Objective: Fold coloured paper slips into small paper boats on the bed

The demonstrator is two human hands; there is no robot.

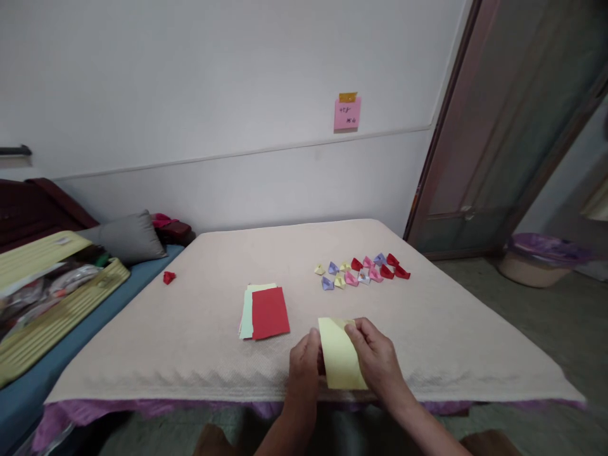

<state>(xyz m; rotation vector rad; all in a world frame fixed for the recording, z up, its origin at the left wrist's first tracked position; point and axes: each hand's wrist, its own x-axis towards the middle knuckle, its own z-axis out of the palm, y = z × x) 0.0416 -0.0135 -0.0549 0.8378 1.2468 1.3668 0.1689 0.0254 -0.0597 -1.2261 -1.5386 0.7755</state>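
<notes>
A pale-yellow rectangular paper sheet (pixel 342 364) is held above the near edge of a cream cloth-covered table (pixel 190 342), long axis running roughly from the person toward the white wall (pixel 266 183). The right hand (pixel 377 358) pinches its far right corner; the left hand's grip (pixel 304 361) cannot be told, fingertips hidden behind the paper. Cream cloth stretches rightward.
</notes>
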